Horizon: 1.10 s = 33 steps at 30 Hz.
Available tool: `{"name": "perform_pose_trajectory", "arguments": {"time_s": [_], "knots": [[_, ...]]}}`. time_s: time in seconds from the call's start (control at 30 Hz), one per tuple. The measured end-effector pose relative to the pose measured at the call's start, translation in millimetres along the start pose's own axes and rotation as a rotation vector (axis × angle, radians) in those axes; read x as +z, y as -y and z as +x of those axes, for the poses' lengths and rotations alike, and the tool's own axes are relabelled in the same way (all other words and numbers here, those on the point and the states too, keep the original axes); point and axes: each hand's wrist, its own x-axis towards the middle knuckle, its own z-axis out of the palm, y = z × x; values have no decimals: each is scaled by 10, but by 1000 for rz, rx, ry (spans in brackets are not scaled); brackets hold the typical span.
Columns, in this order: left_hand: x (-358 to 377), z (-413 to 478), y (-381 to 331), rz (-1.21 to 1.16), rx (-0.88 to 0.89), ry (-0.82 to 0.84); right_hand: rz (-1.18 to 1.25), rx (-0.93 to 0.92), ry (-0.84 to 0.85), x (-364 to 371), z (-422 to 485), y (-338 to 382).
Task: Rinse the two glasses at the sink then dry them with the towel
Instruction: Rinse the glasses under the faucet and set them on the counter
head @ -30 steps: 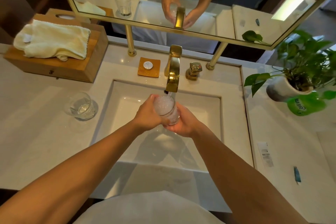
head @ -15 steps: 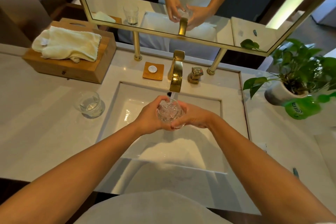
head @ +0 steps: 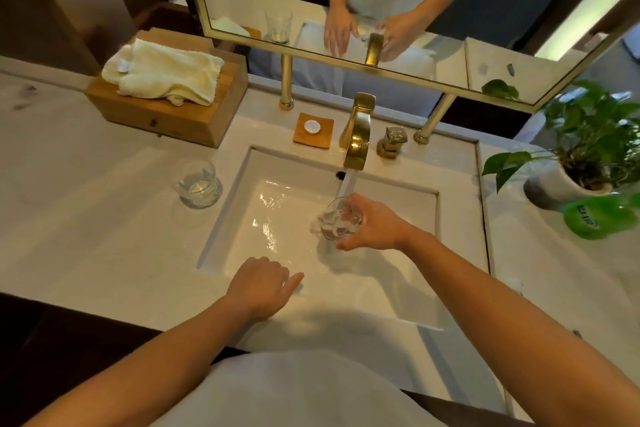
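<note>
Now the right hand (head: 375, 227) grips a glass (head: 337, 224) under running water, rinsing; left hand (head: 261, 284) empty, relaxed; next, probably emptying it.

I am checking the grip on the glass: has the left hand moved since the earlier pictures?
Yes. The left hand has let go of the glass under the faucet and drawn back toward the sink's near edge.

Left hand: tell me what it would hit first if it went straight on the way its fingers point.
The left hand points right and slightly away, over the sink basin's near edge. Its path looks free at first; probably the right forearm comes first, though depth is unclear.
</note>
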Motion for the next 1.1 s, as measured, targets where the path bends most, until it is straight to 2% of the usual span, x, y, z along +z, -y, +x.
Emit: {"name": "perform_pose_trajectory", "arguments": {"time_s": [0.1,0.3,0.5,0.57,0.63,0.73,0.93,1.1], "knots": [[-8,-60,2,17,106,-39,-155,-59,27,-43,-14,126],[-4,-63,4,-10,75,-102,-752,-45,92,-188,-28,533],[23,-42,10,14,94,-92,-1279,150,375,11,26,912],[23,-41,8,17,94,-80,-1365,229,478,148,68,935],[26,-49,5,15,94,-74,-1306,290,566,191,148,1001],[16,-69,-1,13,100,-83,-1009,300,675,77,279,1075],[52,-81,5,61,117,-192,-233,-80,438,-37,194,918],[70,-302,180,98,119,-265,72,-256,277,399,300,1128]]}}
